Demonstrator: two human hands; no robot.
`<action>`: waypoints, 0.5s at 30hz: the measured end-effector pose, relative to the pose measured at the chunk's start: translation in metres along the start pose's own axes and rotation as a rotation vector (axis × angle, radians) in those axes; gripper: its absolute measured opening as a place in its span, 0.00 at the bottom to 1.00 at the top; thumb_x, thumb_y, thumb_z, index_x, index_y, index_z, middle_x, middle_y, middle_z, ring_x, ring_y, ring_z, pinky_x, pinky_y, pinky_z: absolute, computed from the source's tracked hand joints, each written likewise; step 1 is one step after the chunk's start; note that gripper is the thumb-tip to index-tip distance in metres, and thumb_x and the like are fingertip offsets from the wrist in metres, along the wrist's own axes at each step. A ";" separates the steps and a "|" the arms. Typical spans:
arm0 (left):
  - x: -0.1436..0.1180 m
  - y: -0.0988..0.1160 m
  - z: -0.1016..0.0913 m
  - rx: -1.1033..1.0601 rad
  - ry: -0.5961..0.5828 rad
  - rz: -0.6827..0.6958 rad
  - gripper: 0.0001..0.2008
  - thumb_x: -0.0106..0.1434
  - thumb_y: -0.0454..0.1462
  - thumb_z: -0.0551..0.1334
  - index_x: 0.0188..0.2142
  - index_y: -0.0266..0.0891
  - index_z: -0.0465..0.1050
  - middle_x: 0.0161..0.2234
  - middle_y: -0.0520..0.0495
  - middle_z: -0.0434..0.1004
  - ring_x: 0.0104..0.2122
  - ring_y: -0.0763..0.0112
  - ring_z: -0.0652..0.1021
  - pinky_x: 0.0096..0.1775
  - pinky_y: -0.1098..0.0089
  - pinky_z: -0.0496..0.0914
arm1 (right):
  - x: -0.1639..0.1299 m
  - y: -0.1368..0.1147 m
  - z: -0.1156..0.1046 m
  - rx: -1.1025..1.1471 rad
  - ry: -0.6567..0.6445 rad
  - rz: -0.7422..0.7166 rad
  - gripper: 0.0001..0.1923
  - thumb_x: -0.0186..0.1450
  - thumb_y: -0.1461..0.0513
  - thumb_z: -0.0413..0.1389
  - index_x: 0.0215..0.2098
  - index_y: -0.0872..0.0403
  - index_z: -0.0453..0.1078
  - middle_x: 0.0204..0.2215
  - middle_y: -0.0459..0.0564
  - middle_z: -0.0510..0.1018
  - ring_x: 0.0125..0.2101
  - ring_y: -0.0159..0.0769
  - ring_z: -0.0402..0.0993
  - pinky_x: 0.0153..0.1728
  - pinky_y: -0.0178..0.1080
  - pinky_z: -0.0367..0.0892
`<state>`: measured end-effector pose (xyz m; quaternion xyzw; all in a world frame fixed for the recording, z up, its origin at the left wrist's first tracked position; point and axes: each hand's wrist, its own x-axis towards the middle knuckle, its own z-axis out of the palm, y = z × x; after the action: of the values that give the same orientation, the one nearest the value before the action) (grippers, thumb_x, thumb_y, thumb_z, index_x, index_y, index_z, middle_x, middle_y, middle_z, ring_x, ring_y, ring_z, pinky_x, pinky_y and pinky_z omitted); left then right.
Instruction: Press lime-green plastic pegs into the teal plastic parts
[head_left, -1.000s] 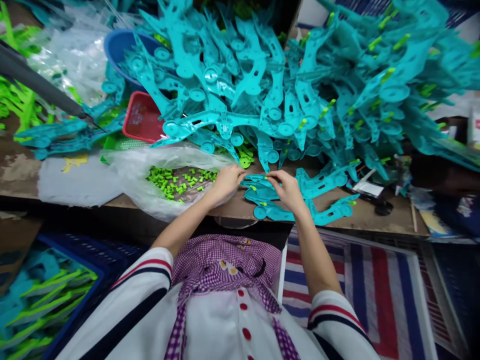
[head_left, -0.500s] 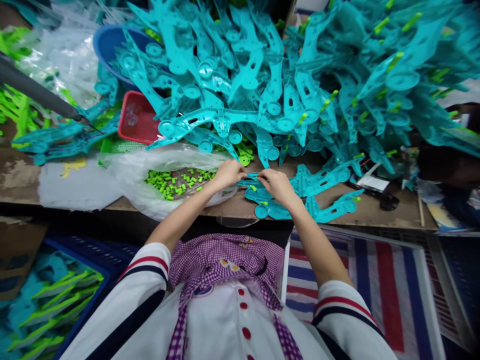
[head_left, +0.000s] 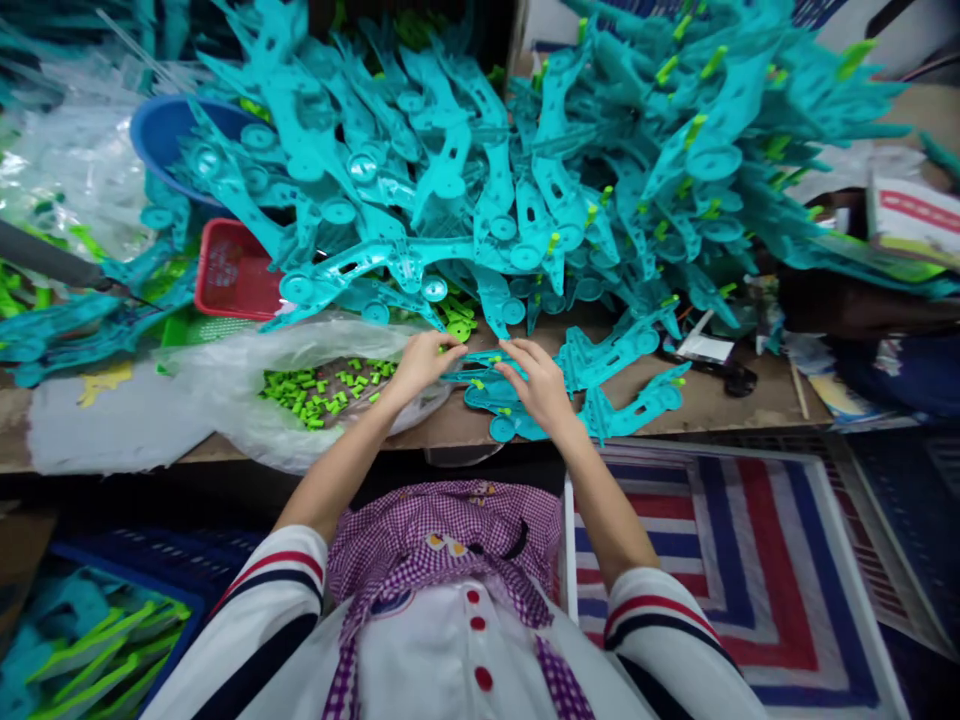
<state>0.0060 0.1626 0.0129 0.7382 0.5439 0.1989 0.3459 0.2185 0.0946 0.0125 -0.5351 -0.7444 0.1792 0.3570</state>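
My left hand (head_left: 426, 365) has its thumb and fingers pinched together at the left end of a teal plastic part; whatever lies between the fingertips is too small to make out. My right hand (head_left: 538, 388) is just above the same group of parts, fingers stretched and apart, holding nothing visible. Beneath it are two long teal plastic parts (head_left: 611, 350), lying side by side with small green pegs in them. Left of my left hand, a clear plastic bag (head_left: 225, 385) lies spread open around many small green pegs (head_left: 307, 400).
A tall heap of teal parts (head_left: 465, 190) fills the back of the bench. A red tray (head_left: 232, 270) and a blue basin (head_left: 161, 140) stand at left. A grey tool (head_left: 52, 255) hangs at far left. A striped surface (head_left: 780, 560) lies below the bench at right.
My right hand's fingers have gone from a pinch on the teal part to spread apart. My left hand is slightly farther from it. The whole view has shifted sideways.
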 end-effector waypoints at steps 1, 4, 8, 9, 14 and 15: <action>-0.007 0.006 0.000 -0.123 0.067 -0.011 0.07 0.59 0.41 0.66 0.32 0.40 0.82 0.33 0.47 0.83 0.37 0.64 0.78 0.43 0.68 0.68 | -0.006 -0.013 -0.001 0.018 0.077 -0.012 0.15 0.69 0.56 0.55 0.51 0.51 0.74 0.47 0.54 0.78 0.48 0.41 0.75 0.50 0.44 0.71; -0.029 0.036 0.005 -0.638 0.224 -0.099 0.10 0.62 0.43 0.65 0.33 0.40 0.79 0.32 0.49 0.80 0.31 0.73 0.76 0.37 0.73 0.69 | -0.020 -0.052 0.007 0.108 0.142 -0.067 0.14 0.70 0.56 0.55 0.51 0.49 0.73 0.44 0.51 0.78 0.45 0.38 0.75 0.48 0.42 0.73; -0.046 0.083 0.029 -1.318 0.268 -0.384 0.08 0.64 0.39 0.62 0.30 0.38 0.74 0.30 0.52 0.75 0.25 0.81 0.73 0.29 0.79 0.68 | -0.029 -0.069 0.020 0.139 0.147 -0.024 0.13 0.71 0.58 0.52 0.52 0.48 0.72 0.42 0.51 0.76 0.44 0.37 0.75 0.45 0.41 0.74; -0.046 0.093 0.036 -1.439 0.261 -0.468 0.08 0.64 0.37 0.61 0.29 0.37 0.73 0.29 0.53 0.74 0.25 0.82 0.73 0.29 0.80 0.68 | -0.031 -0.066 0.018 0.102 0.170 0.006 0.13 0.71 0.59 0.52 0.52 0.48 0.72 0.42 0.51 0.76 0.43 0.37 0.75 0.44 0.41 0.74; -0.026 0.130 0.061 -1.768 0.072 -0.710 0.09 0.64 0.32 0.58 0.27 0.35 0.71 0.25 0.52 0.73 0.25 0.81 0.74 0.30 0.82 0.70 | -0.038 -0.038 -0.015 -0.114 0.254 -0.001 0.13 0.71 0.58 0.52 0.50 0.46 0.74 0.42 0.51 0.75 0.41 0.37 0.76 0.40 0.40 0.74; -0.020 0.137 0.065 -1.798 0.015 -0.731 0.08 0.64 0.32 0.58 0.28 0.35 0.71 0.25 0.51 0.73 0.25 0.81 0.75 0.30 0.81 0.70 | -0.038 -0.033 -0.022 -0.118 0.282 -0.001 0.12 0.71 0.58 0.52 0.49 0.47 0.74 0.42 0.51 0.75 0.41 0.37 0.75 0.41 0.40 0.74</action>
<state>0.1340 0.1012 0.0693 -0.0178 0.3867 0.4253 0.8181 0.2190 0.0452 0.0363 -0.5748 -0.6963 0.0580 0.4258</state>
